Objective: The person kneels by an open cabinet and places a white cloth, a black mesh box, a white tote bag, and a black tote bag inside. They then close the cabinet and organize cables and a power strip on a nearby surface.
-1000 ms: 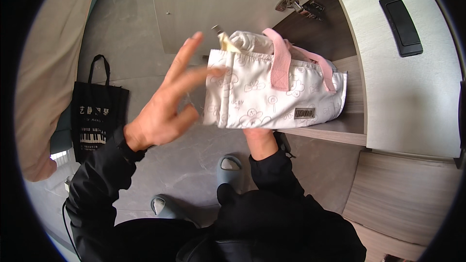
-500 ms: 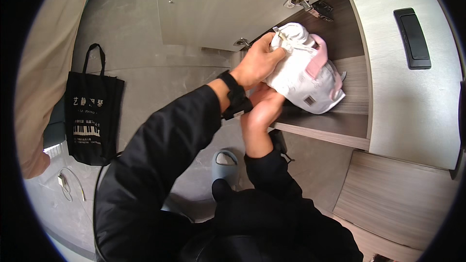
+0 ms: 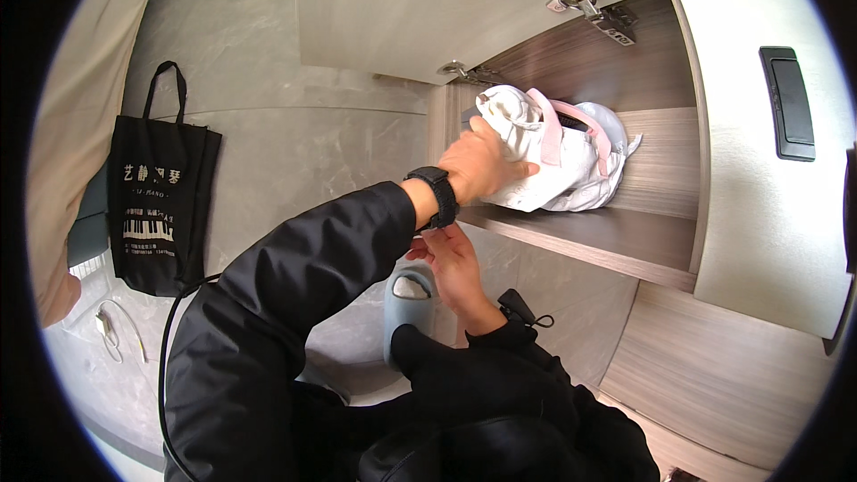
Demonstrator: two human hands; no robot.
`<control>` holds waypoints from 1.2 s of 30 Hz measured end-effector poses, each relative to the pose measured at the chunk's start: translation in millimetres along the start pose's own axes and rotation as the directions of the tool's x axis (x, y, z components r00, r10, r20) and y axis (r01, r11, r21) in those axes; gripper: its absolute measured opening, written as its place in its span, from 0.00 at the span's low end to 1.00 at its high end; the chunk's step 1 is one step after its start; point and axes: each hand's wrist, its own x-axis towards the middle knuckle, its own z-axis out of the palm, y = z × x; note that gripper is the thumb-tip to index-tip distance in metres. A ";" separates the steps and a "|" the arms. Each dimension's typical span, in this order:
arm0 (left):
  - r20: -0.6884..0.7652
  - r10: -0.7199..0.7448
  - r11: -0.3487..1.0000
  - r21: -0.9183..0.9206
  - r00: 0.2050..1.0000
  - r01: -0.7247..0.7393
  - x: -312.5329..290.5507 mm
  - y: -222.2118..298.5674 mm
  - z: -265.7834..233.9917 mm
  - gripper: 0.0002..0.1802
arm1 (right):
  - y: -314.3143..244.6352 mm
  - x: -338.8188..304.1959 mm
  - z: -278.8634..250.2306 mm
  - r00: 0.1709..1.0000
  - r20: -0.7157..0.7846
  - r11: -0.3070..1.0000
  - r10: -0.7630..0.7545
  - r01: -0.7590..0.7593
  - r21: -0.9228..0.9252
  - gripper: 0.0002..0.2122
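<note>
A white cloth bag (image 3: 558, 183) with pink straps (image 3: 550, 140) sits inside the open cabinet compartment, resting on its wooden shelf (image 3: 643, 236). My left hand (image 3: 478, 165) grips the near left side of this bag, the thumb lying across the cloth and the other fingers partly hidden. Around that wrist is a black watch band (image 3: 436, 196). Below it, outside the cabinet, my right hand (image 3: 453, 275) is away from the bag, its fingers loosely apart and nothing seen in them. The left wrist covers some of its fingertips.
The cabinet door (image 3: 446, 9) stands open on metal hinges (image 3: 594, 11). A pale panel with a black handle (image 3: 787, 103) is at the right. On the tiled floor lie a black tote bag (image 3: 161, 205) and a white cable (image 3: 120, 326). My foot wears a blue slipper (image 3: 411, 303).
The white bag has settled deeper into the compartment, with my left hand still on it. My right hand has come out from under the bag, back toward my body, and its fingers have opened.
</note>
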 end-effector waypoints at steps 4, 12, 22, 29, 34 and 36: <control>0.073 0.032 0.999 0.036 0.997 -0.035 -1.5 11.1 -29.3 0.50 | 12.2 0.1 -4.7 0.997 -0.021 0.996 0.070 -0.068 0.062 0.09; 0.429 0.220 0.150 -0.902 0.876 0.405 17.6 42.2 -26.0 0.11 | 23.2 5.7 -0.8 0.984 0.024 0.978 0.174 -0.176 0.116 0.06; 0.288 0.567 0.319 -0.941 0.772 0.116 8.2 83.8 -35.2 0.28 | 20.4 3.7 3.1 0.986 -0.010 0.981 0.164 -0.162 0.106 0.20; -0.100 0.282 0.921 0.306 0.954 -0.240 -12.3 43.6 -15.2 0.42 | 24.3 7.1 5.8 0.983 -0.047 0.979 0.178 -0.172 0.111 0.09; 0.109 -0.098 0.990 -0.089 0.989 0.108 -6.5 -5.4 5.9 0.49 | 32.3 8.0 5.2 0.992 -0.004 0.989 0.127 -0.126 0.072 0.06; 0.182 -0.053 0.973 -0.210 0.982 0.091 -9.3 -16.9 20.8 0.54 | 44.8 9.1 1.9 0.968 -0.086 0.972 0.234 -0.236 -0.005 0.10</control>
